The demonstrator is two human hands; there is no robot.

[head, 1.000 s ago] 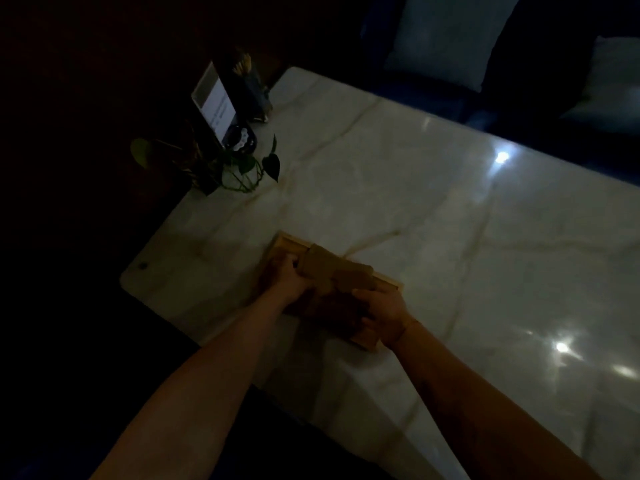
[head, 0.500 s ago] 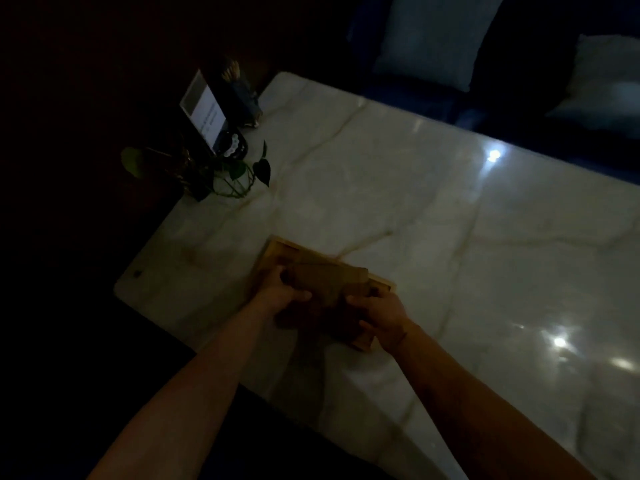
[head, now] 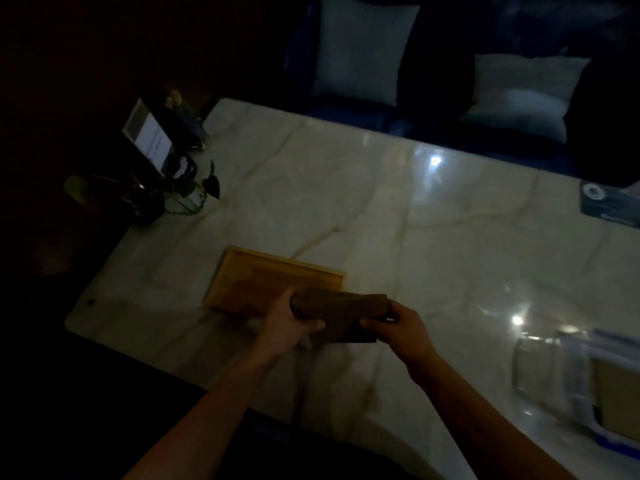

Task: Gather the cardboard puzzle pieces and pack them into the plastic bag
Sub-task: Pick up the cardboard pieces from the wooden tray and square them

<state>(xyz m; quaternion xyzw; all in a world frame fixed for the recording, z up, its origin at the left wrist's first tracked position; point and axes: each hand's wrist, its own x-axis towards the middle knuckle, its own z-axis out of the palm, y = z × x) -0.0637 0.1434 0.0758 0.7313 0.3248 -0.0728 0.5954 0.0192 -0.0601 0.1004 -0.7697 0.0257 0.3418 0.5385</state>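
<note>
A stack of brown cardboard puzzle pieces [head: 341,306] is held between both hands, lifted just off the near right corner of a shallow wooden tray [head: 263,275] on the marble table [head: 433,237]. My left hand [head: 289,323] grips the stack's left end and my right hand [head: 398,323] grips its right end. A clear plastic bag [head: 554,379] with a blue-and-white edge lies at the right, with something tan inside it. The light is dim, so single pieces cannot be made out.
A small potted plant [head: 180,192] and a standing card sign [head: 149,136] crowd the far left corner. A dark packet [head: 609,206] lies at the far right edge. Beyond the table is a dark sofa with two pale cushions [head: 363,50].
Both hands have lifted the stack out of the tray and carried it toward the right and nearer to me. The tray's inside now shows, and the plastic bag has come into view.
</note>
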